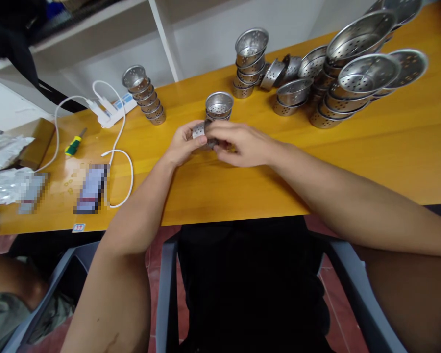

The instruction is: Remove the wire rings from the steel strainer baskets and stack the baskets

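Note:
My left hand (185, 144) is closed round a small perforated metal strainer cup (198, 131), thumb on its near side. The fingers of my right hand (244, 143) curl against the same cup from the right and hide much of it. Some dark metal shows between the two hands, but its shape is hard to make out. Just behind them stands a short stack of similar strainer cups (219, 104), its lower part covered by my fingers.
Tall nested cups (144, 93) lean at the back left beside a power strip (113, 113). More cups (250, 59) and wide strainer bowls (367, 76) fill the back right. A phone (91, 189), a screwdriver (74, 144) and a white cable (133, 176) lie left. Someone's leg (11, 277) shows lower left.

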### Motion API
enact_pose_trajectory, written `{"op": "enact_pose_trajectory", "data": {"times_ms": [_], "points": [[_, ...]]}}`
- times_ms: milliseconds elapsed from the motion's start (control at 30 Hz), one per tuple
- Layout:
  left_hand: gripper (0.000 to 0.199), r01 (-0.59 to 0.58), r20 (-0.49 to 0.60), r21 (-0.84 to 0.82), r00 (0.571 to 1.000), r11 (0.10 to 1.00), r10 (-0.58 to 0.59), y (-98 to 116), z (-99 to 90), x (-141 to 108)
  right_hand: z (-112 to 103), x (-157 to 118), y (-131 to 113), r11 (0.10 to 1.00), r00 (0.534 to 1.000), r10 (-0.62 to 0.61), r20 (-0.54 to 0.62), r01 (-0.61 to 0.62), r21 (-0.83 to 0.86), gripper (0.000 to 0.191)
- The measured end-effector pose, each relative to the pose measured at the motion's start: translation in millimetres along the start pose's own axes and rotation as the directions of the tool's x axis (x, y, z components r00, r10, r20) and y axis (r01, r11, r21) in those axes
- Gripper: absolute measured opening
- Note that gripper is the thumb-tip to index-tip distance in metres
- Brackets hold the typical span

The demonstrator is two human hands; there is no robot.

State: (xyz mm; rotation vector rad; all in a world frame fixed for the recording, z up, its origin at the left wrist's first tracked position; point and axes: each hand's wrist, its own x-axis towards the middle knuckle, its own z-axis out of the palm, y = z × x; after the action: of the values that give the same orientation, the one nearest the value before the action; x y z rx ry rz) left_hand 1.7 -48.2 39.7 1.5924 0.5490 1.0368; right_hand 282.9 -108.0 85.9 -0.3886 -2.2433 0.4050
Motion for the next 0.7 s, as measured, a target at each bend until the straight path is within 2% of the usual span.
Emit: {"op": "enact_pose_trajectory", "data": {"times_ms": [67,167,333,467,567,700], "points": [[0.081,0.004,-0.018,-0.008,1.0,1.0,-0.004,3,5.7,-2,3,0,1,0.998,0.998,-0.046,0.044,0.045,0.036,0.02],[0.08,0.028,-0.032,0.001,0.999,1.0,-0.028,5,8.4,-1,-1,-2,8,0.997,1.0,-0.009,0.028,0.006,0.075,0.004],[0.081,0.027,0.005,0.056,1.0,0.998,-0.028,6,7.1,1,-4,-2,14,0.988,0.998,0.062,-0.026,-0.058,0.143,0.047],[0.083,0.056,0.024,0.081,0.998,0.995,-0.059,6,4.8,2,1,3,5,0.955,0.969,0.247,-0.024,-0.239,0.174,0.078],[0.084,0.09,0.021,0.061,0.996,0.994,-0.091,9,6.0,1,3,8,-2,0.897,0.922,0.385,-0.047,-0.362,0.254,0.089],[0.091,0.116,0.042,0.018,0.992,0.993,-0.117,15,11.2,-3,-4,10,0,0.791,0.847,0.518,-0.121,-0.42,0.445,0.089]]}}
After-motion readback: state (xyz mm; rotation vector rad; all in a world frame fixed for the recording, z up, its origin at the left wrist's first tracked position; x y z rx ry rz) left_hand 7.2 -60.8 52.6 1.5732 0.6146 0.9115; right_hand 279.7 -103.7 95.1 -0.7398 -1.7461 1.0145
